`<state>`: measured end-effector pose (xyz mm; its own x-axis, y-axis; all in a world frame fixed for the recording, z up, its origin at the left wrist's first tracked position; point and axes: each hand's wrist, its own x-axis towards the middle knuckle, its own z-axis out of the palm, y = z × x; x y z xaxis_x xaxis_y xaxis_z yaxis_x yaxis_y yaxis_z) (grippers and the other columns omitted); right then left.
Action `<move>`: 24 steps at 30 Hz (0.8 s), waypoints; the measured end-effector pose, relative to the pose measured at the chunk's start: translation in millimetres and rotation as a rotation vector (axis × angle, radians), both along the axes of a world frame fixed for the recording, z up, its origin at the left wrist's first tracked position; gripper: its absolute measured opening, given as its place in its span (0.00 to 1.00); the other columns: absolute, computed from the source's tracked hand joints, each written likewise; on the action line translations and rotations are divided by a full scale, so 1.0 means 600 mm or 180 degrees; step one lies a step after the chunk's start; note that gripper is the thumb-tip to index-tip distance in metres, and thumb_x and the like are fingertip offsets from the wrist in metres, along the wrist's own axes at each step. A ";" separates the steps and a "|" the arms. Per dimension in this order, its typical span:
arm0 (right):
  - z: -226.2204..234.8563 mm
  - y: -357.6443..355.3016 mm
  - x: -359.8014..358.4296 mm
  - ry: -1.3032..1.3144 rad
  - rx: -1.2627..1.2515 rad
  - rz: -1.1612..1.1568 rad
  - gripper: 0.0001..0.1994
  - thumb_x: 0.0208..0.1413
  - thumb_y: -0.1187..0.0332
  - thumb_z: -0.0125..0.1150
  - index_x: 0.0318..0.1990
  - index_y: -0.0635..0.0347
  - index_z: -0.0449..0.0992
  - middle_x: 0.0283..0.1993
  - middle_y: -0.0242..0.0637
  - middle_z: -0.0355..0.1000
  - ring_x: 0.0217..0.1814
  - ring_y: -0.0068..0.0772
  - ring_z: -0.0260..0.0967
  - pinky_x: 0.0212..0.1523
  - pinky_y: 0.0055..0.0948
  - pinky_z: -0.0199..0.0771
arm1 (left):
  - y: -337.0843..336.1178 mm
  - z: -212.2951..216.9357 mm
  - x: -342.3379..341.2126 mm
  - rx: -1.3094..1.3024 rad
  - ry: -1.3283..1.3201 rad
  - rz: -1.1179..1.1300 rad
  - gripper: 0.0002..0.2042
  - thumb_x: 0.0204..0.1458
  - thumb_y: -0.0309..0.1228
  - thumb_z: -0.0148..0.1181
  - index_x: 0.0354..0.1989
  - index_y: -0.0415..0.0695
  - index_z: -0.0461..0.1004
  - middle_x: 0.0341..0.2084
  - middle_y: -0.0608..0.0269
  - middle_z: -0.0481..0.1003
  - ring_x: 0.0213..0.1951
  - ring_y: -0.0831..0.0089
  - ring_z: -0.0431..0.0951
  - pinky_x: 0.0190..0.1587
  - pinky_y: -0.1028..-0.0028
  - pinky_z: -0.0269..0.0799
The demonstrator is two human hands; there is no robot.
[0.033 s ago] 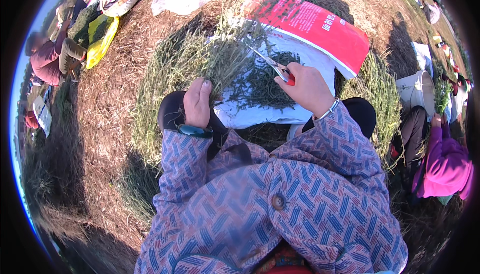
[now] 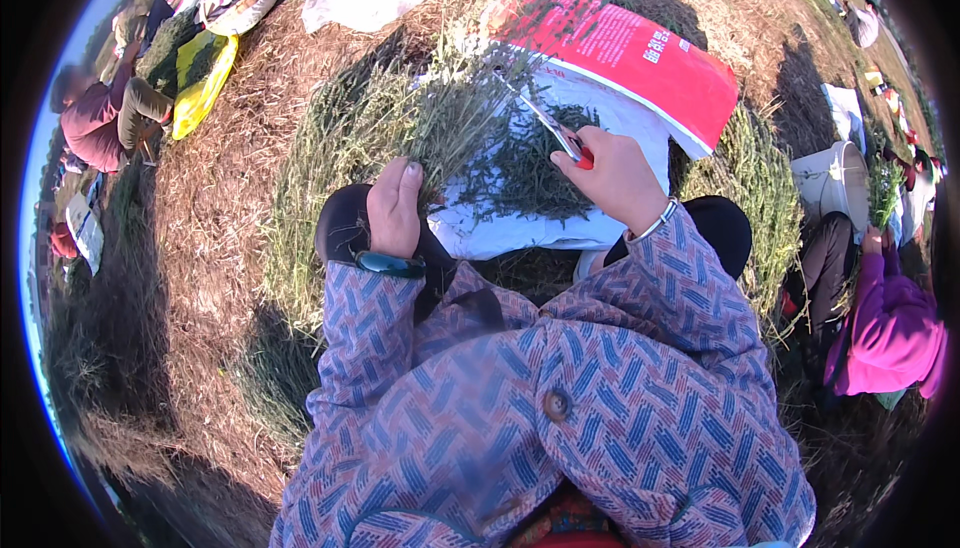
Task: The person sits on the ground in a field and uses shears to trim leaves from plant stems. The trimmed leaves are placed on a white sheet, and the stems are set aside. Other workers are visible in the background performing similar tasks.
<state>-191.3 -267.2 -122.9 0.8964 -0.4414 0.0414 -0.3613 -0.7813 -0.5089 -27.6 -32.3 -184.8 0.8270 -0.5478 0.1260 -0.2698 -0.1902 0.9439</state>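
My left hand [image 2: 396,205] is closed around a bunch of leafy green stems [image 2: 425,113], which fan out away from me. In my right hand [image 2: 622,180] is a pair of scissors [image 2: 548,121] with red handles. Its blades point up and left, with their tips among the sprigs of the bunch. Below the blades, a heap of dark green cut sprigs [image 2: 540,178] lies on a white sheet [image 2: 640,123] between my knees.
A red printed sack panel [image 2: 650,68] lies beyond the sheet. Piles of cut stems lie left and right of me [image 2: 750,198]. A white bucket [image 2: 835,183] and a person in purple [image 2: 890,323] are at the right. Another person [image 2: 100,123] sits far left by a yellow bag [image 2: 205,88].
The scissors have swung slightly, so their tips sit a little farther from me. My left hand keeps its place on the bunch.
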 end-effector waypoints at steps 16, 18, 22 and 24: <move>-0.025 -0.029 0.009 -0.0022 -0.0584 -0.0410 0.21 0.52 0.52 0.62 0.40 0.62 0.70 0.34 0.49 0.76 0.40 0.50 0.75 0.42 0.44 0.74 | 0.003 0.016 -0.012 -0.0483 0.0993 0.0044 0.18 0.67 0.38 0.41 0.35 0.36 0.72 0.24 0.61 0.75 0.19 0.78 0.73 0.20 0.80 0.63; -0.025 -0.071 0.007 0.0314 -0.0393 -0.1160 0.23 0.53 0.50 0.60 0.40 0.65 0.71 0.35 0.49 0.77 0.40 0.50 0.76 0.42 0.45 0.74 | 0.006 0.016 -0.008 -0.0450 0.0842 -0.0025 0.18 0.67 0.39 0.41 0.37 0.36 0.72 0.24 0.62 0.76 0.20 0.78 0.75 0.20 0.80 0.63; -0.052 -0.104 -0.025 0.0496 -0.0117 -0.1173 0.24 0.53 0.48 0.60 0.39 0.65 0.72 0.37 0.49 0.76 0.41 0.50 0.75 0.43 0.43 0.73 | 0.010 0.013 -0.005 -0.0402 0.0889 0.0089 0.18 0.67 0.38 0.40 0.38 0.36 0.72 0.25 0.62 0.77 0.20 0.78 0.75 0.19 0.81 0.63; -0.066 -0.105 -0.038 0.0341 0.0156 -0.1042 0.25 0.53 0.47 0.60 0.39 0.66 0.72 0.37 0.48 0.75 0.41 0.50 0.74 0.43 0.42 0.72 | 0.011 0.011 -0.004 -0.0399 0.0912 0.0092 0.17 0.67 0.38 0.41 0.39 0.36 0.72 0.26 0.62 0.77 0.20 0.79 0.75 0.19 0.81 0.63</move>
<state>-214.1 -330.2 -162.3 0.7051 -0.7053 -0.0736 -0.6420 -0.5908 -0.4886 -29.8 -25.7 -177.9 0.8537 -0.5184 -0.0494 0.0144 -0.0713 0.9973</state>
